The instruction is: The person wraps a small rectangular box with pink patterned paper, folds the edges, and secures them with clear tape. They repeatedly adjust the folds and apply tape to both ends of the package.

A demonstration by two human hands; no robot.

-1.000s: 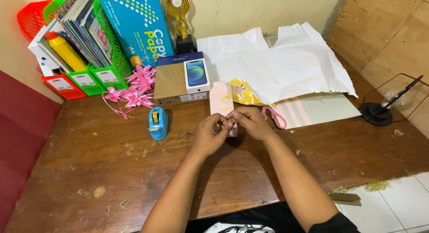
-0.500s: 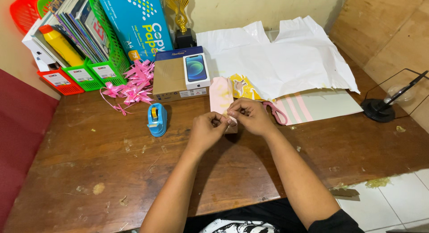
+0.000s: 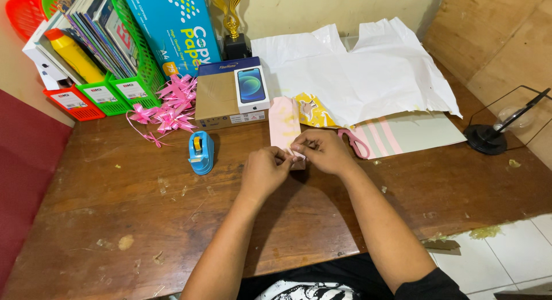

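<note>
A small parcel wrapped in pale pink paper [image 3: 284, 125] lies lengthwise on the wooden table [image 3: 144, 219]. My left hand [image 3: 263, 170] and my right hand [image 3: 322, 150] meet at its near end, fingertips pinched together on the paper fold there. Whether a bit of tape is between the fingers cannot be told. A blue tape dispenser [image 3: 201, 152] stands just left of my left hand. Pink-handled scissors [image 3: 357, 142] lie right of my right hand.
Pink ribbon bows [image 3: 169, 107], a brown box [image 3: 217, 102] with a phone box [image 3: 252, 88] on it, green and red file racks [image 3: 123, 84], a paper ream, a trophy, white paper sheets [image 3: 362, 76], striped wrapping paper [image 3: 402, 136] and a black lamp [image 3: 489, 140] at the right.
The hands have stayed pinched at the parcel's near end, shifting only slightly. The view has tilted a little, so the table's things sit higher in the frame.
</note>
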